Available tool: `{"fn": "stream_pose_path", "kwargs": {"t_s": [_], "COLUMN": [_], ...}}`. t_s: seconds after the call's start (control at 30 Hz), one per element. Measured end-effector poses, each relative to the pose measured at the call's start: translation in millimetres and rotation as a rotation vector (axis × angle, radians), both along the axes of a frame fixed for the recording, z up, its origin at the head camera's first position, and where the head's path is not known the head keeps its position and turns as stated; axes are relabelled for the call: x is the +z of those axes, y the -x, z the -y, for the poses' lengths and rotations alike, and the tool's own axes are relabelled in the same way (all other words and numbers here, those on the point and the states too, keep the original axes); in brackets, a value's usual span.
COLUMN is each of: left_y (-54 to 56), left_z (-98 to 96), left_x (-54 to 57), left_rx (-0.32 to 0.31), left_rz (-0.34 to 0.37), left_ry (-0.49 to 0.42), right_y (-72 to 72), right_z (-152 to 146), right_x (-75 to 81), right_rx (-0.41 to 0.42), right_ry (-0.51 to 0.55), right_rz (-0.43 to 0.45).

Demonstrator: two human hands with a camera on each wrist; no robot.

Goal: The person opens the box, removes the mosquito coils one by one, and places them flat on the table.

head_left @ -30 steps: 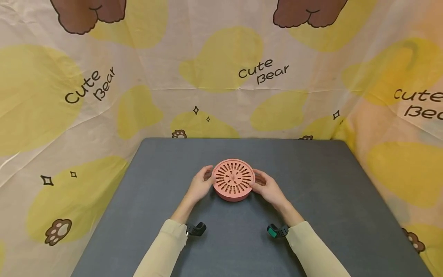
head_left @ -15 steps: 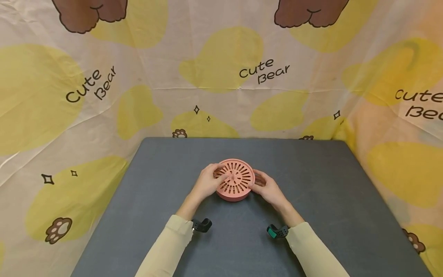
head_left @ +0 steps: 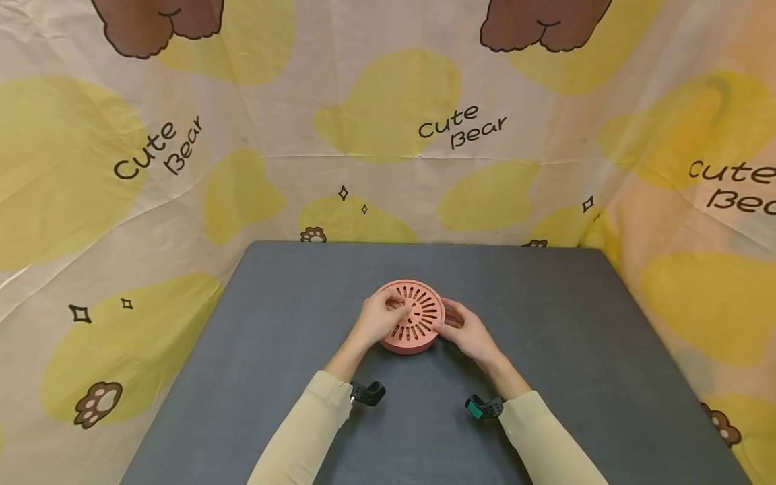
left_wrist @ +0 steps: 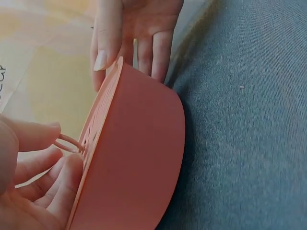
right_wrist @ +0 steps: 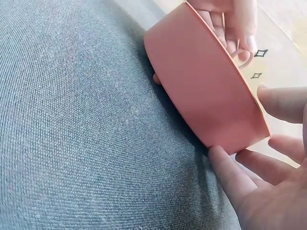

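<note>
A round pink mosquito coil box sits on the table, its slotted lid in place. From the lid's middle rises a small ring handle, plain in the left wrist view. My left hand reaches over the lid from the left and pinches this ring between thumb and finger. On the box's right side, my right hand holds the wall, thumb at the rim and fingers along the side. The right wrist view shows a small pink foot beneath the box.
A dark grey cloth covers the table. Behind it and at both sides hangs a patterned curtain with yellow patches and bear prints. Dark straps circle both wrists beside the pale sleeves.
My left hand has left the box's left side and moved right over the lid, where it has taken hold of the ring. The right hand and the box have stayed nearly still.
</note>
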State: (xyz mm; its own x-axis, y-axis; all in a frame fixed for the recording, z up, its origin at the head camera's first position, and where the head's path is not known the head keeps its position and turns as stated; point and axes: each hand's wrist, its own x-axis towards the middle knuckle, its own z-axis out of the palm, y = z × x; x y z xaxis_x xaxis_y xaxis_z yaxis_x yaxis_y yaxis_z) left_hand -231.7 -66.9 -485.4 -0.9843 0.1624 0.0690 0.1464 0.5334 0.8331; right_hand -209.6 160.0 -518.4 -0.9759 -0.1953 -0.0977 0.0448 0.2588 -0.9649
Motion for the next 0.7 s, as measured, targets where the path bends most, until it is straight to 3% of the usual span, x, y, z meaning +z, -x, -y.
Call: {"fn": "stream_pose_path", "kwargs": {"t_s": [0.2,0.53,0.7], "left_y": [1.5,4.4,4.9], "left_z": [-0.6,-0.9,-1.6], "left_x": [-0.1,0.3,0.6], "left_rx": [0.009,-0.007,-0.010], "left_rz": [0.134,0.209,0.207], "left_ry": [-0.142,-0.224,-0.231], "right_y": [-0.2,0.0,-1.8], "right_z": [0.8,0.3,0.3], "right_x": [-0.8,-1.5,1.0], "right_rx": [0.001,0.003,0.033], "right_ry": [0.004,0.017,0.034], "right_rz": [0.002,-0.014,-0.024]}}
